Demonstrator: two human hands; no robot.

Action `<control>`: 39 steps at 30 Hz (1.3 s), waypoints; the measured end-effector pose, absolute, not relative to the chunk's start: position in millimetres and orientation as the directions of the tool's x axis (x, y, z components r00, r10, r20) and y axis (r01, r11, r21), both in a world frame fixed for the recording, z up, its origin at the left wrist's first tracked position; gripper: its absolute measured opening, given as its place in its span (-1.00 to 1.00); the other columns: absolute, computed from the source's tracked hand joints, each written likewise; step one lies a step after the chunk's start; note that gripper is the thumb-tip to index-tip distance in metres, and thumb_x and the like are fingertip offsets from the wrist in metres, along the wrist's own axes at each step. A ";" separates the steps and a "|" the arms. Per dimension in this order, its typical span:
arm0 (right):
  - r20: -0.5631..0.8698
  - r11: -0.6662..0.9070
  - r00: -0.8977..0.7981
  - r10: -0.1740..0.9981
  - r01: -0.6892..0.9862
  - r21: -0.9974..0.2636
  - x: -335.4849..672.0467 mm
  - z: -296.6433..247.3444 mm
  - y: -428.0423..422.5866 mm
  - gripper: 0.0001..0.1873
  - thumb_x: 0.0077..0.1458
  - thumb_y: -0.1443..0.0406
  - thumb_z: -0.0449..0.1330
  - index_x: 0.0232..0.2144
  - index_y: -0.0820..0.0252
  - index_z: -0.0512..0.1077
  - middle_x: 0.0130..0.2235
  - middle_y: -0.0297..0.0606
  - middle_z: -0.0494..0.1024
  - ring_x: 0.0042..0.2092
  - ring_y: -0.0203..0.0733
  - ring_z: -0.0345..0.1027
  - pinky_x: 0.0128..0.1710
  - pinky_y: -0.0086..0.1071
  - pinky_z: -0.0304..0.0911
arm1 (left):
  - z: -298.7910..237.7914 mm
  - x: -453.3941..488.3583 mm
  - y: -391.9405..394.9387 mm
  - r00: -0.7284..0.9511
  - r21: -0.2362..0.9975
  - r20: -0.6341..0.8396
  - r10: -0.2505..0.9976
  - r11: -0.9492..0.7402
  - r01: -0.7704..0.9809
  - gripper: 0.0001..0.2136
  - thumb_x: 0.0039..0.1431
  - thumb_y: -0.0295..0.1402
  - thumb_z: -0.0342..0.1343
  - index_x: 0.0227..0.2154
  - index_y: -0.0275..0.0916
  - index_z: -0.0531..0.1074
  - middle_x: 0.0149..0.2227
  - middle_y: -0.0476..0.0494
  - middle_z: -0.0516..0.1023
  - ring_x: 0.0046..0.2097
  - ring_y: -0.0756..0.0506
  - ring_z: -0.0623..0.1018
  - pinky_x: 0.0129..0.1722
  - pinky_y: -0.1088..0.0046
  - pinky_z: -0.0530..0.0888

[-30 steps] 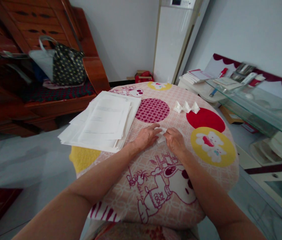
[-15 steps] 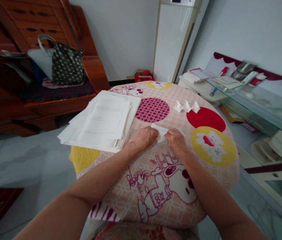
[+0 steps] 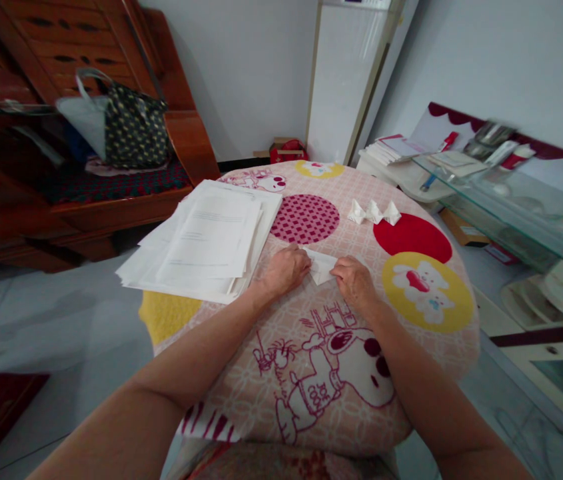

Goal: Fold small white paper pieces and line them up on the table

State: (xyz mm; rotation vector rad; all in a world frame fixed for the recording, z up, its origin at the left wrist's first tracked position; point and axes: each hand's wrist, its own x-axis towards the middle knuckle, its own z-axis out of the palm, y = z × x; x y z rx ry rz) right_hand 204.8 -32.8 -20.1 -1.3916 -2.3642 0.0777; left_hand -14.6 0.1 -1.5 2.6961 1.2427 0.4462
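A small folded white paper (image 3: 322,266) lies on the round table, which is covered by a pink cartoon-print cloth (image 3: 321,360). My left hand (image 3: 286,269) pinches the paper's left edge with curled fingers. My right hand (image 3: 354,280) grips its right edge, fingers closed. Three folded white paper pieces (image 3: 374,213) sit in a row farther back on the table. A broad stack of white sheets (image 3: 206,243) lies to the left of my hands.
A wooden bench (image 3: 61,167) with a dark patterned bag (image 3: 134,127) stands at the left. A glass shelf (image 3: 521,207) with books and small items runs along the right. A white cabinet (image 3: 348,80) stands behind the table.
My left hand's fingers went from stretched over the paper to curled at its edge. The paper has been unfolded or lifted slightly between both hands.
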 end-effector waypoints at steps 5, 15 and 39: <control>0.298 0.489 -0.414 0.860 0.835 -0.251 203.5 -18.8 -33.9 -0.70 0.09 0.51 0.08 -0.55 0.19 0.52 -0.39 -0.15 0.49 -0.23 -0.09 0.30 -0.25 -0.30 0.16 | -1.9 -4.6 -6.7 0.707 0.201 0.216 0.673 -0.740 0.642 -0.81 0.28 -0.55 0.01 -0.34 -0.31 0.52 -0.14 -0.23 0.60 -0.06 -0.13 0.52 -0.02 0.35 0.51; 0.279 0.472 -0.405 0.871 0.847 -0.244 201.1 -13.9 -35.1 -0.73 0.05 0.53 0.07 -0.53 0.19 0.49 -0.38 -0.15 0.49 -0.22 -0.08 0.32 -0.22 -0.30 0.19 | -5.1 16.8 -29.3 0.714 0.085 0.144 0.685 -0.728 0.681 -0.74 0.38 -0.49 -0.09 0.02 -0.31 0.42 0.05 -0.29 0.54 0.01 -0.20 0.51 -0.09 0.32 0.53; -0.094 -0.164 0.136 0.986 0.870 -0.465 171.8 14.2 6.6 -0.93 -0.05 0.32 0.33 -0.47 0.20 0.62 -0.39 -0.19 0.65 -0.31 -0.16 0.50 -0.37 -0.41 0.23 | 8.0 13.1 -30.2 0.585 0.060 0.016 0.811 -0.585 0.809 -0.67 0.42 -0.43 -0.11 0.11 -0.35 0.44 0.01 -0.36 0.58 0.02 -0.24 0.57 -0.14 0.30 0.50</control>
